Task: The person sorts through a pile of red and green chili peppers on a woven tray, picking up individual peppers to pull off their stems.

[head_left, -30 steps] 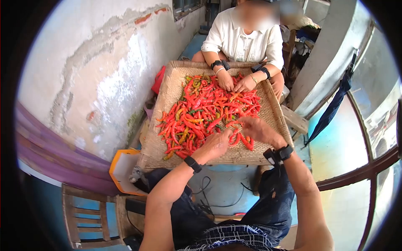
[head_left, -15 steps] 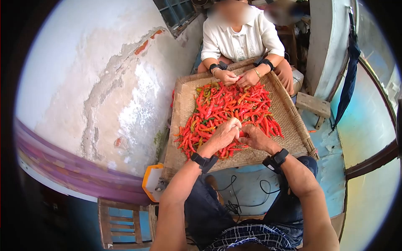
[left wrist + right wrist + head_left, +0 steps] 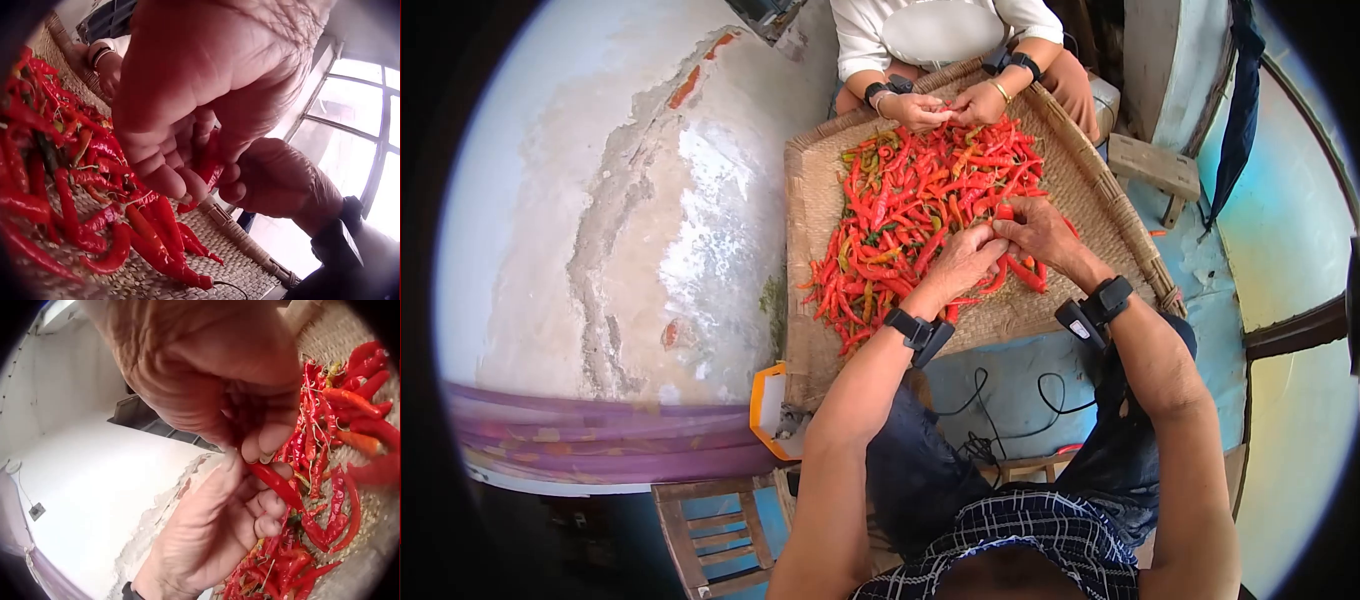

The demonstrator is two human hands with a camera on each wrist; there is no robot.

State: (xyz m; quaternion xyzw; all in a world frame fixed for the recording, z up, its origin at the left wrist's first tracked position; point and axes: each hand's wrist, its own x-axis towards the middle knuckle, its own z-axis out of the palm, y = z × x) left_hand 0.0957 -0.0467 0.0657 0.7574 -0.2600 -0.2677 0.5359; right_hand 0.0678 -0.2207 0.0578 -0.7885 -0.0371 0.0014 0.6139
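Observation:
Over the near part of a heap of red chili peppers (image 3: 900, 215), my left hand (image 3: 965, 262) and right hand (image 3: 1045, 238) meet, fingertips together. Between them is a single red chili pepper (image 3: 278, 486). In the right wrist view, the thumb and fingers of my right hand (image 3: 212, 369) pinch its upper end, while my left hand (image 3: 203, 528) holds it from below with curled fingers. The left wrist view shows the same pepper (image 3: 211, 165) partly hidden behind my left fingers. The heap lies in a woven tray (image 3: 1100, 215), with some green and orange peppers mixed in.
Across the tray a person's hands (image 3: 945, 108) hold a small red piece over the heap. A wooden stool (image 3: 1152, 165) stands to the right, and a rough wall (image 3: 650, 230) runs along the left. Black cables (image 3: 1000, 410) lie on the floor between my knees.
My hands have come together from slightly apart, now with a pepper between them. The other person's hands have lifted from the heap and drawn together. The head view has shifted.

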